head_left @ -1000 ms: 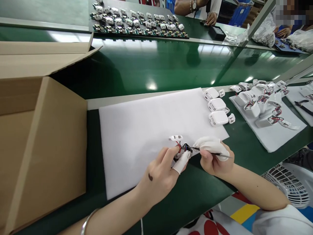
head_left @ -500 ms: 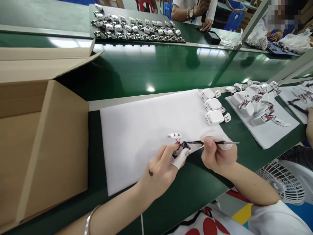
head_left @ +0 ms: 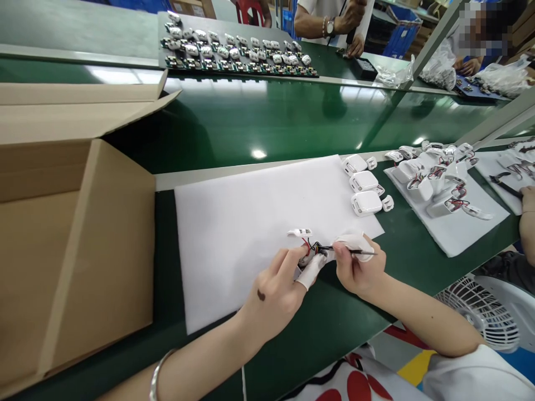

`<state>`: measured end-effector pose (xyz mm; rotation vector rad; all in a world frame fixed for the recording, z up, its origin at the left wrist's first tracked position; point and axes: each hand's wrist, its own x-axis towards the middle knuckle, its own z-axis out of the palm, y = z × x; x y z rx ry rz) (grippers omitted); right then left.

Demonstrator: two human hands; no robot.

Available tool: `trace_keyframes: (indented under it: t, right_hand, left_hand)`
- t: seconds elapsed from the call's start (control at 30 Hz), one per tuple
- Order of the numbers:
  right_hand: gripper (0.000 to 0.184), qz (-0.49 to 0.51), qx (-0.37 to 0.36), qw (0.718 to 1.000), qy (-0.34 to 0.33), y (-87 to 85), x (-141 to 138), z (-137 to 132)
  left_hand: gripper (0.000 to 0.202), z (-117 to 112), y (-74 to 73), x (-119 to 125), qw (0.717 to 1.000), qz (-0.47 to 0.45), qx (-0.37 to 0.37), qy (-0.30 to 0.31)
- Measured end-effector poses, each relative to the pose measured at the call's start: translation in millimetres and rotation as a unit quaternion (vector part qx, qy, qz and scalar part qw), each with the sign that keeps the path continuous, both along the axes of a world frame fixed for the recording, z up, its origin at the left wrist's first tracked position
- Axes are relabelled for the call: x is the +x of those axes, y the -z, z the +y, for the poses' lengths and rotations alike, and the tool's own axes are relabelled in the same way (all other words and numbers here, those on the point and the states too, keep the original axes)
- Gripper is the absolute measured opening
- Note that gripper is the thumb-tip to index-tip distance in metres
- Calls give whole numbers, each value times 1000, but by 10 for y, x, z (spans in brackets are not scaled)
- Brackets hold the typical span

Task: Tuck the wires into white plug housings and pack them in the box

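My left hand (head_left: 278, 289) pinches a small open white casing with red and black wires (head_left: 310, 249) at the near edge of a white foam sheet (head_left: 251, 223). A white finger cot covers one fingertip. My right hand (head_left: 358, 268), also with finger cots, grips thin black tweezers (head_left: 349, 251) whose tip reaches into the wires. A small white cover piece (head_left: 300, 233) lies on the sheet just above the casing.
Three closed white casings (head_left: 363, 189) sit at the sheet's right edge. A second foam sheet (head_left: 455, 223) with several open wired casings lies further right. An open cardboard box (head_left: 71, 234) stands left. Across the green belt (head_left: 267, 117), a tray of circuit boards (head_left: 238, 50); other people's hands work there.
My right hand has drawn closer to my left hand, and the tweezers have slid in toward the wires. The left hand has kept its hold on the casing.
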<state>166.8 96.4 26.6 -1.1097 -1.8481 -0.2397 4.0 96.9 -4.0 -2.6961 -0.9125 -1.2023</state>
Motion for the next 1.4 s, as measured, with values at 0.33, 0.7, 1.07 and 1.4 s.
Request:
trace_keyframes:
  t: [0.33,0.7,1.07,1.4]
  right_hand:
    - [27,39,48,995,78,-155,25,55]
    - [18,-35,113,989,83,-65,-28,26]
    - [19,-20,52,997,46,51,-3,55]
    - [22,-40,78,996,7,-112,44,113]
  left_hand:
    - [17,-17,9,38,999,-13,33,-5]
    - [20,-15,27,57,999,-26,29,-18]
    - [14,4,27,52,999,-40,4,-29]
    - [11,1,43,41,1000,-24,6,-20]
